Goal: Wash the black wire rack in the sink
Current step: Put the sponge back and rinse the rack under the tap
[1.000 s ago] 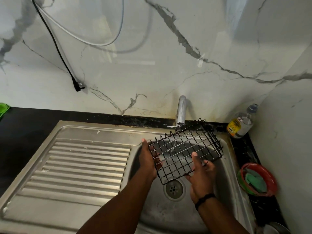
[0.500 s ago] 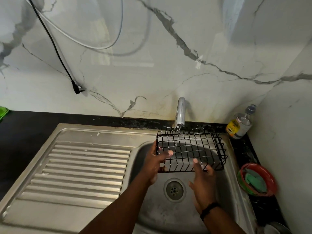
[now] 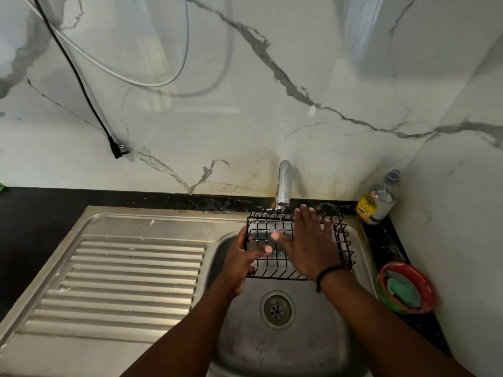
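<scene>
Black wire rack (image 3: 275, 248) held level over the sink (image 3: 299, 336) basin, under the tap (image 3: 283, 186), above and beyond the drain (image 3: 277, 310). Thin stream of water falling from the spout onto the far part of the rack. Left hand (image 3: 242, 262) gripping the rack's left end, thumb curled over the top wires, other fingers hidden beneath. Right hand (image 3: 307, 246) laid flat on the rack's upper face, fingers straight and spread, pointing far, tips near the far edge; dark band on that wrist.

Ribbed steel drainboard (image 3: 122, 281) to the left of the basin, dark counter (image 3: 35, 213) beyond it. Clear bottle (image 3: 377, 200) with a yellow label standing at the far right corner, against the marble wall (image 3: 245, 118). Red-and-green bowl (image 3: 405, 289) with a green cloth (image 3: 401, 289) inside, on the right, near. Black cord with plug (image 3: 118, 151) hanging against the wall at far left, with a pale cable (image 3: 114, 72) looping beside it.
</scene>
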